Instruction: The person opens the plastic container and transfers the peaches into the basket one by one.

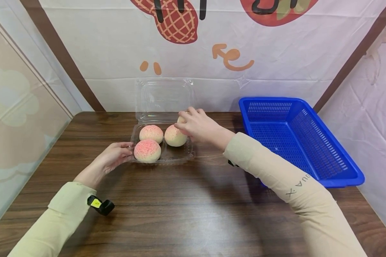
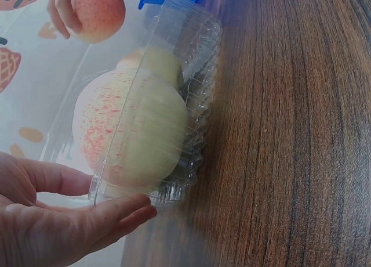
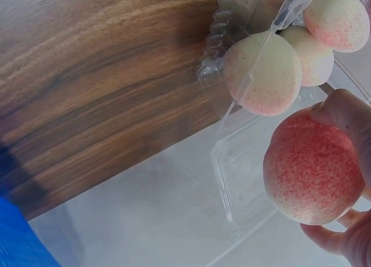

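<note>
A clear plastic clamshell container (image 1: 175, 155) lies on the table with its lid raised at the back. Three pink-speckled, cream peaches sit in it: a front-left peach (image 1: 147, 151), a back-left peach (image 1: 151, 133) and a right peach (image 1: 175, 136). At the container's left side, my left hand (image 1: 115, 156) pinches the wall between thumb and fingers, which the left wrist view shows closely. My right hand (image 1: 201, 125) grips another peach (image 3: 313, 168), redder on the side facing the right wrist camera, held up by the container's back right.
To the right on the brown wood table (image 1: 186, 210) stands a blue perforated plastic basket (image 1: 336, 150), partly behind my right forearm. A printed white cloth (image 1: 115, 46) hangs behind the table, close to the raised lid.
</note>
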Motion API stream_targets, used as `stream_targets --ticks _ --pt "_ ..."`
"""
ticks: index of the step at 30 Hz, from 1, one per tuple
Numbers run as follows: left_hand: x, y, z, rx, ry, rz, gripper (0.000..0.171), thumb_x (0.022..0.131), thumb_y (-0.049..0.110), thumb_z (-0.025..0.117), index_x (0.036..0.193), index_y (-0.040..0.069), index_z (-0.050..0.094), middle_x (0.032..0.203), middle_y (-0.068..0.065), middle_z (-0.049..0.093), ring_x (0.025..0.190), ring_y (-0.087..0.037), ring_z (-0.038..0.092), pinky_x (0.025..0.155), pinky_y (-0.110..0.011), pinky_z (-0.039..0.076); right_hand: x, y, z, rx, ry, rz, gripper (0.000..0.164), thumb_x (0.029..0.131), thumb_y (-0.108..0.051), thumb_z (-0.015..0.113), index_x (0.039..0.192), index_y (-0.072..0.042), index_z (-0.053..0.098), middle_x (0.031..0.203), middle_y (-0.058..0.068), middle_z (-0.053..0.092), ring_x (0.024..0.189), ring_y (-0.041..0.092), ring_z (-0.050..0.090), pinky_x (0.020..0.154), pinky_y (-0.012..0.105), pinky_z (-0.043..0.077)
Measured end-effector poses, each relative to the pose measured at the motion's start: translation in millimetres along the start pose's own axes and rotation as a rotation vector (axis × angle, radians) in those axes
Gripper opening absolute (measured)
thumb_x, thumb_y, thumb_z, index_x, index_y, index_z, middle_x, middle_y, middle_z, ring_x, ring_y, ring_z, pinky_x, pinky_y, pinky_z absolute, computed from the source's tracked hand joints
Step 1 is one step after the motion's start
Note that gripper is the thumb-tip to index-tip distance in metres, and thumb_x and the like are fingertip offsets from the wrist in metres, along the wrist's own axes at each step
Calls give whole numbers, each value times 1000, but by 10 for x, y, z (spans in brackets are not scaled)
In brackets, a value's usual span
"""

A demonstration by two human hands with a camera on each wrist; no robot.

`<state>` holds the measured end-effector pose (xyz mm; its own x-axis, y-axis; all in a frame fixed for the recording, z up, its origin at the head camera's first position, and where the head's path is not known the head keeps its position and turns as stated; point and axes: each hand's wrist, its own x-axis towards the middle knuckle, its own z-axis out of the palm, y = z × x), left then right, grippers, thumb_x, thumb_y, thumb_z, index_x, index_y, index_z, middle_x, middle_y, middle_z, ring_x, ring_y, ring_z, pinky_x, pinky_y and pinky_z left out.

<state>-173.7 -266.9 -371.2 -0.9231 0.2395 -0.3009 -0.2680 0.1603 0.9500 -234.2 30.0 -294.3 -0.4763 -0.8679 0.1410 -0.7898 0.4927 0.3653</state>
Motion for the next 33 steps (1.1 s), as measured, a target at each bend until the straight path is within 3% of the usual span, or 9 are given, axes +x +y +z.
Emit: stream_targets --ticks 5,11,15,22,33 --pt "-6 5 9 9 -1 -4 56 91 -6 31 137 -18 1 142 -35 9 114 -13 39 85 -18 45 -20 39 -22 1 5 -2 39 86 -22 61 124 -23 54 124 10 44 108 33 40 79 45 44" --pt "-3 2 13 -2 2 3 56 91 -6 31 136 -19 1 142 -35 9 99 0 43 83 -16 45 -46 84 -43 30 21 -20 35 86 -22 59 122 -22 56 121 10 46 107 32 40 77 45 44" --pt "-4 -3 12 -2 3 1 56 91 -6 31 137 -18 1 142 -35 9 102 -3 43 82 -16 46 -71 121 -64 35 31 -33 31 88 -21 56 119 -22 57 120 10 47 103 31 41 76 46 44" --pt "-11 3 16 6 11 -8 55 92 -5 31 137 -18 3 142 -34 11 97 1 44 82 -16 46 -121 206 -82 48 24 -31 53 69 -19 77 119 -22 57 122 11 45 107 33 40 77 47 44" --pt "0 -14 16 -8 0 14 55 91 -7 30 136 -19 1 141 -36 9 91 6 45 81 -15 46 -217 321 -75 35 65 -23 49 70 -21 76 115 -19 58 126 14 45 110 35 40 78 49 45"
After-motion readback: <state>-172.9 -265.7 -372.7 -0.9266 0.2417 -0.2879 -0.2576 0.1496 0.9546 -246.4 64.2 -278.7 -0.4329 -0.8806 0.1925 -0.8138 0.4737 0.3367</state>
